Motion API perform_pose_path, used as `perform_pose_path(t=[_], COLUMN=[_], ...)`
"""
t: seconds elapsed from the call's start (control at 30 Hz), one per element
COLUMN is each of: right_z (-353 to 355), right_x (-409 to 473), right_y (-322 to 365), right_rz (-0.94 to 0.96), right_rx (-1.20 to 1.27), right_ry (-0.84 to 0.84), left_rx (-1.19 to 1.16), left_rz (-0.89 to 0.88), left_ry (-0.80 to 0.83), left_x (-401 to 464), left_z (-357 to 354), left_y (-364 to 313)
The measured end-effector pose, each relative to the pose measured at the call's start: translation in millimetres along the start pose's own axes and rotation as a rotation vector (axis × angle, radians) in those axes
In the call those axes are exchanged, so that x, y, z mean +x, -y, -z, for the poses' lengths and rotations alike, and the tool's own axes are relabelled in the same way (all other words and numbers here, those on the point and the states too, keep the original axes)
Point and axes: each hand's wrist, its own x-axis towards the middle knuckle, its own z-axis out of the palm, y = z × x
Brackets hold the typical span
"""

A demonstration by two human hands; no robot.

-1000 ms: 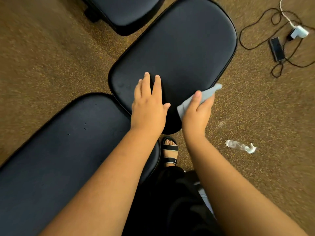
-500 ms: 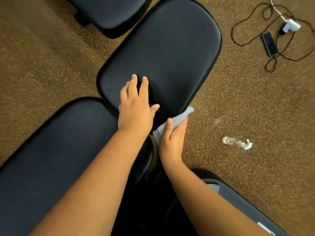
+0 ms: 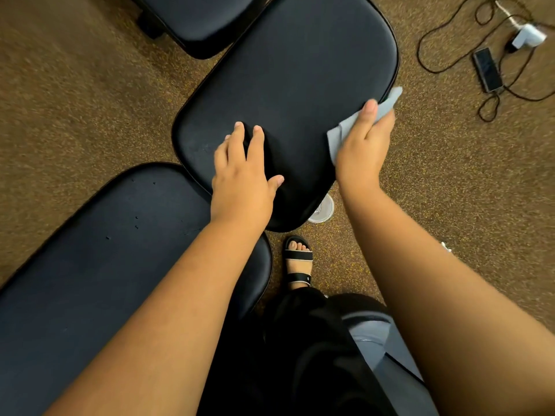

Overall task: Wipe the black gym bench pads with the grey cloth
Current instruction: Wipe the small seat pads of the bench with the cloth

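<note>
A black bench pad runs diagonally through the middle of the view. My left hand lies flat on its near end with fingers spread. My right hand presses the grey cloth against the pad's right edge; the cloth sticks out past my fingertips and below my thumb. A longer black pad lies at the lower left, under my left forearm. Part of a third black pad shows at the top.
The floor is brown speckled carpet. At the top right lie a phone, tangled black cables and a white plug. A round white object sits under the pad's near end. My sandalled foot stands below.
My right hand has slid the cloth up along the pad's right edge, from near the pad's near corner to midway along it. My left hand stays flat on the pad.
</note>
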Motion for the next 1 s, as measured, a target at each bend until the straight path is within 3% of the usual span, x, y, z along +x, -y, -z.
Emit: perform_pose_path(t=[0.2, 0.37, 0.77, 1.0], right_z=[-6, -2, -4, -8], right_x=[-55, -114, 34, -78], right_y=[-8, -34, 25, -16], right_rz=[0.005, -0.025, -0.004, 0.029], right_rx=[0.027, 0.056, -0.030, -0.073], right_ry=[-0.007, 0.119, -0.067, -0.005], left_rx=[-0.014, -0.004, 0.000, -0.014], left_rz=[0.011, 0.007, 0.019, 0.032], left_ry=[-0.003, -0.002, -0.008, 0.006], left_x=[0, 0, 0, 0], left_z=[-1, 0, -2, -1], left_y=[-2, -1, -2, -3])
